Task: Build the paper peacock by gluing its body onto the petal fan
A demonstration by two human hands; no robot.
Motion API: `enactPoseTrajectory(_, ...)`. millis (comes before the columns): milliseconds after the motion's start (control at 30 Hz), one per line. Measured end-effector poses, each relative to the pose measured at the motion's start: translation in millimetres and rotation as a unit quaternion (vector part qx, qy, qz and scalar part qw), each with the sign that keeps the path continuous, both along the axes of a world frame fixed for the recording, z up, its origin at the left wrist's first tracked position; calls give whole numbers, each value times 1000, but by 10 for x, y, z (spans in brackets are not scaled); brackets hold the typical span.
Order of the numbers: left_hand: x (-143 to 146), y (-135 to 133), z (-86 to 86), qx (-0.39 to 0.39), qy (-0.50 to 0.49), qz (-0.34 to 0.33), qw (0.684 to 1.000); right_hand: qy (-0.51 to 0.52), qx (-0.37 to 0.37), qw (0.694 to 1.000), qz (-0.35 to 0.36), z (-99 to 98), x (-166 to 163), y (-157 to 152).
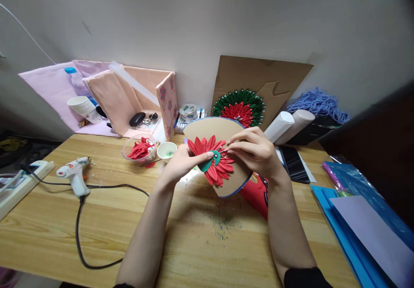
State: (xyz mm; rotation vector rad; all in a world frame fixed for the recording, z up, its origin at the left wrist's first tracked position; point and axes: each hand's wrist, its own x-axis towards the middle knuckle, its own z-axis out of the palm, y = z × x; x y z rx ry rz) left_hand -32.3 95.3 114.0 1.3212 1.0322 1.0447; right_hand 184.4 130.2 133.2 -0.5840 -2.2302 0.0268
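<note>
A rounded cardboard piece [210, 126] with a blue edge is held tilted above the table. Red petals [211, 178] are layered on it around a green, leaf-shaped centre piece [204, 166] with a small shiny bead. My left hand [181, 163] grips the cardboard from the left, its thumb pressed on the green centre and its other fingers hidden behind. At the upper right of the petals, my right hand [257, 150] is closed in a pinch just over the petal edges. What lies between those fingertips is hidden.
A white glue gun [76, 176] with a black cord lies left. Red scraps fill a clear bowl [139, 150] beside a paper cup [167, 151]. Behind stand a pink fabric box [166, 102] and a cardboard sheet [258, 70] with a red-green flower. A phone [294, 164] and blue sheets [336, 227] lie right.
</note>
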Motion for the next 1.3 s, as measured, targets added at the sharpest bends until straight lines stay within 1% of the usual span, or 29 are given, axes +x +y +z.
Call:
enactPoseTrajectory(133,1,0,4,-8,-3,1,1000,-3,-10,1000,0,16,9,-21)
enactPoseTrajectory(333,-5,-4,27,-28,-22,3,999,-20,8,1000,0,31,4,-44)
enactPoseTrajectory(433,-22,6,12,-50,-44,-7,998,-29,14,999,2,37,-12,-65)
enactPoseTrajectory(533,-42,17,-14,-58,-38,-6,998,-34,15,999,3,47,-35,-88)
enactPoseTrajectory(700,-51,9,-16,-47,-19,0,999,-37,14,999,-3,70,-60,-110)
enactPoseTrajectory(833,-44,-5,-4,-26,-13,-9,1000,-29,14,999,0,78,-57,-106)
enactPoseTrajectory(967,-41,-4,1,-19,-14,-17,1000,-23,-9,1000,4,87,-42,-101)
enactPoseTrajectory(1100,-36,-6,13,-18,-17,-19,1000,-19,-31,999,6,106,-24,-107)
enactPoseTrajectory(1300,-36,-11,7,-33,-24,-26,999,-30,-42,999,9,110,-12,-106)
